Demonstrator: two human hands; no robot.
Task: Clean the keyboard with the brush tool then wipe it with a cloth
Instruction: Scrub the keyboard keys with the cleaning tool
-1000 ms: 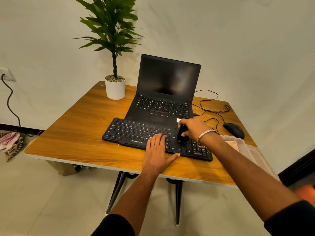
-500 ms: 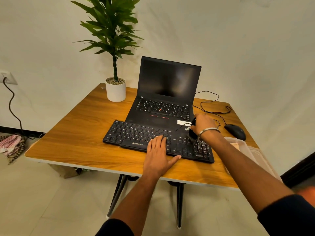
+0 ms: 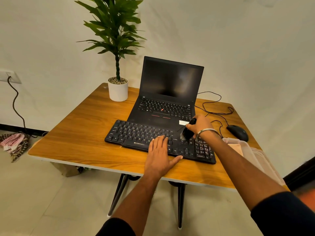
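A black external keyboard [image 3: 136,133] lies across the wooden table [image 3: 81,133], its back edge resting on the open laptop's palm rest. My left hand [image 3: 160,155] lies flat on the keyboard's lower middle, fingers straight and thumb spread. My right hand [image 3: 199,125] grips a black brush tool [image 3: 187,132], whose bristle end points down at the keys to the left of the number pad. A pinkish cloth [image 3: 237,148] lies in a clear plastic box at the right edge.
A black laptop [image 3: 168,92] stands open behind the keyboard. A potted plant [image 3: 118,89] is at the back left, a black mouse [image 3: 237,132] with loose cable at the back right. The clear plastic box [image 3: 255,155] sits beside my right forearm.
My right hand moved with the brush from the keys left of the number pad up toward the laptop's corner, then came back down a little. My left hand stayed pressed flat.
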